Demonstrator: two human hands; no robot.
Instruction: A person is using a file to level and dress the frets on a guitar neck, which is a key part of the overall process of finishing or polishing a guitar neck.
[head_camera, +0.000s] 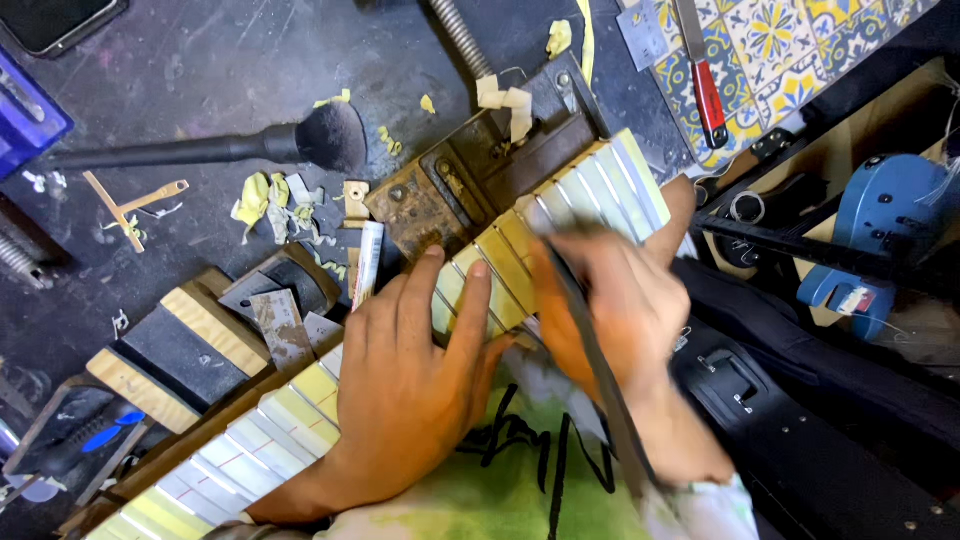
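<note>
Up and left of your left hand: a black brush (300, 140), scattered yellow tape scraps (258, 198). Above your right hand, a red-handled knife (703, 80); a blue guitar body (885, 225) lies to that hand's right.

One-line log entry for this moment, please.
left hand: flat on taped guitar fretboard | right hand: gripping long dark file, blurred | rusty metal vise: clamps neck

— What do you have on your hands?

— Nothing: your left hand (410, 380) and right hand (615, 300) are both bare, no gloves, no rings that show.

— And your clothes?

— You wear a pale shirt (500, 490) washed in yellow-green, with loose black brush-like strokes across it. At your right wrist the light cuff (700, 505) shows; the motion blurs it.
</note>
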